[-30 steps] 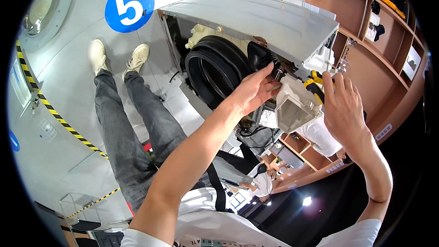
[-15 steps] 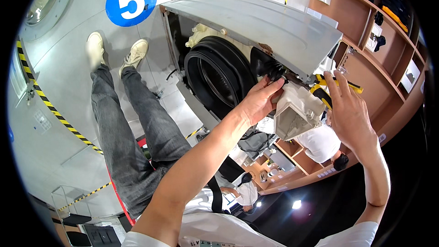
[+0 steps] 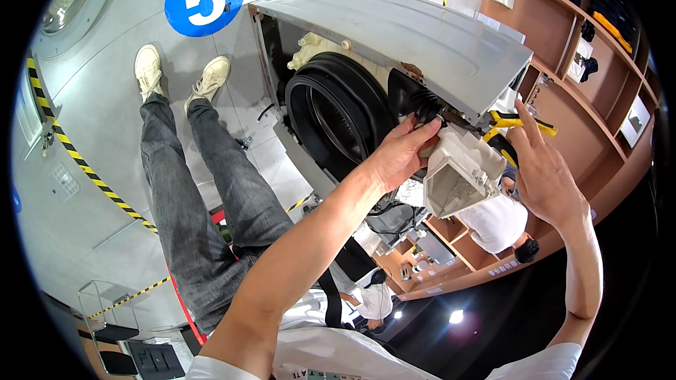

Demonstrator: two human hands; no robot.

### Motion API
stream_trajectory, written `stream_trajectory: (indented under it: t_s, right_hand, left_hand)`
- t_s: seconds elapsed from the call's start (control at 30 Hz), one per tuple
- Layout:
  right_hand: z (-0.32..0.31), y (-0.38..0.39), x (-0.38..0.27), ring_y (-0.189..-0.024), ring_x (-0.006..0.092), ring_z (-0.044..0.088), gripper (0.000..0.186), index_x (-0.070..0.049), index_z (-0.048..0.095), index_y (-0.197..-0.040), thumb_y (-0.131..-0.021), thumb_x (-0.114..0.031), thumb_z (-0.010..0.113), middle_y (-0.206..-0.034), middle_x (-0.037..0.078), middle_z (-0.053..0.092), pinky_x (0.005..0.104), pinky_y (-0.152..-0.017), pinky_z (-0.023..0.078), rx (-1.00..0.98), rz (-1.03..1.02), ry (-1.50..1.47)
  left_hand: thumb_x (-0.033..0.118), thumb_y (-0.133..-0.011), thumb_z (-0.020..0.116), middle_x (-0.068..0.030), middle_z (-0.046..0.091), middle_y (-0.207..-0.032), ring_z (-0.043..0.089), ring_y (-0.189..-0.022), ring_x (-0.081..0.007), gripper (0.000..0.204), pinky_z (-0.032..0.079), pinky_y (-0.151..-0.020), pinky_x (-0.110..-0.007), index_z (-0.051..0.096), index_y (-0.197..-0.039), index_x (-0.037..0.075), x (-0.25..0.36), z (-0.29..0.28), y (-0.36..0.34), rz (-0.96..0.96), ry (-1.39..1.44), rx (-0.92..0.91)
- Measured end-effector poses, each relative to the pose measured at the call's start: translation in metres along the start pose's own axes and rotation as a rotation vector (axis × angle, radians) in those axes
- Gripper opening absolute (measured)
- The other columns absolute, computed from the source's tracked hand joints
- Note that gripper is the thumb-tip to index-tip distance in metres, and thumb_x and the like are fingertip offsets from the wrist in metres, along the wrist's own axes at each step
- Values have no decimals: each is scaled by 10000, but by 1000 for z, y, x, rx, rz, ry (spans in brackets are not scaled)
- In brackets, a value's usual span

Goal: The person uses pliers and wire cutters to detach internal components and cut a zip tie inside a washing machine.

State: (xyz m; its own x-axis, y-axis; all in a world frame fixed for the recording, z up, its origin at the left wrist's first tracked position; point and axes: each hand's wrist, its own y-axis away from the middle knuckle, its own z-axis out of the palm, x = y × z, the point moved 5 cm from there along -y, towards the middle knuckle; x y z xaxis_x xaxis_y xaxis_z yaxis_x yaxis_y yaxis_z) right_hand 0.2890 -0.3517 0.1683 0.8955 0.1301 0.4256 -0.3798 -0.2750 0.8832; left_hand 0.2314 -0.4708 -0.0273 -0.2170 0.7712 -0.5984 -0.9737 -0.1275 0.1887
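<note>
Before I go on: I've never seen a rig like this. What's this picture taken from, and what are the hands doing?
No robot here: these are a person's bare hands. A fisheye camera on their head looks down, so straight edges bend near the rim. The left hand has its grip on the end of a black ribbed hose, beside a pale box. The right hand holds a yellow-and-black tool, probably pliers. The grey machine is open, showing a round black seal.
</note>
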Motion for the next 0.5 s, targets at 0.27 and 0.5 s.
stream_trajectory:
  t_s: [0.27,0.5]
  right_hand:
    - [-8,-5,10,-1009,387,648,556,-106,511,-1183,-708,161,623,-1517,154,306,454,-907,537,-80,-9,-53]
    - [-2,1,10,-1076,395,622,584,-102,481,-1229,-713,136,616,-1489,143,325,452,-912,538,14,-96,17]
  left_hand:
    - [311,-959,678,-8,603,-1245,569,-1132,-167,431,515,-932,-373,511,-1321,149,-1,0,1,10,0,-8]
    - [310,-958,678,-33,609,-1227,577,-1107,-177,432,519,-920,-375,507,-1308,124,1,4,3,9,7,12]
